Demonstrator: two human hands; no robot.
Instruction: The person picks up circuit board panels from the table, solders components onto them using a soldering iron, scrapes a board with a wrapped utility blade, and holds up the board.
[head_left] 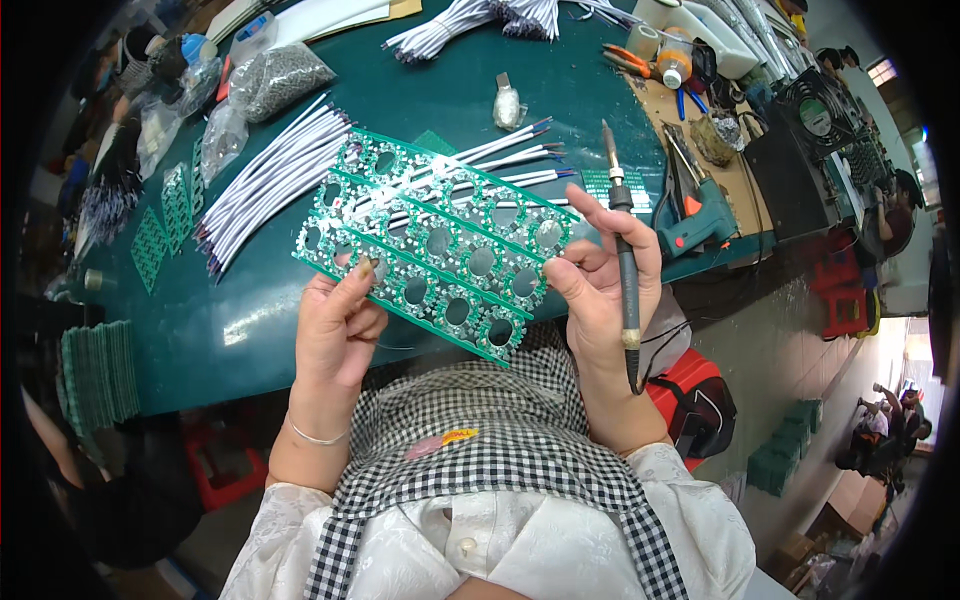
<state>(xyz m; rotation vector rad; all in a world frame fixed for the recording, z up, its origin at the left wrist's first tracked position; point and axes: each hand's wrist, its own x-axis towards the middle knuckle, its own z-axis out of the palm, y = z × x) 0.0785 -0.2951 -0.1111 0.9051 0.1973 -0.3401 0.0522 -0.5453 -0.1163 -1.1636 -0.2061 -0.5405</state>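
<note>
A green circuit board panel [436, 275] with rows of round holes and small white parts is held up, tilted, over the table's near edge. My left hand [340, 325] pinches its lower left edge between thumb and fingers. My right hand [605, 290] is closed around a soldering iron [628, 275], its tip pointing away from me. The right thumb also meets the panel's right edge. Behind the panel lie loose white wires [520, 153] with dark ends. A thick bundle of white wires [275, 185] rests to the left.
Left of the wires are small green boards [150, 250], a tall board stack [100, 370] and a bag of small grey parts [280, 82]. A green-and-red gun-shaped tool [700, 215] lies at right, orange-handled pliers [627, 62] farther back. More wires [450, 25] lie along the far side.
</note>
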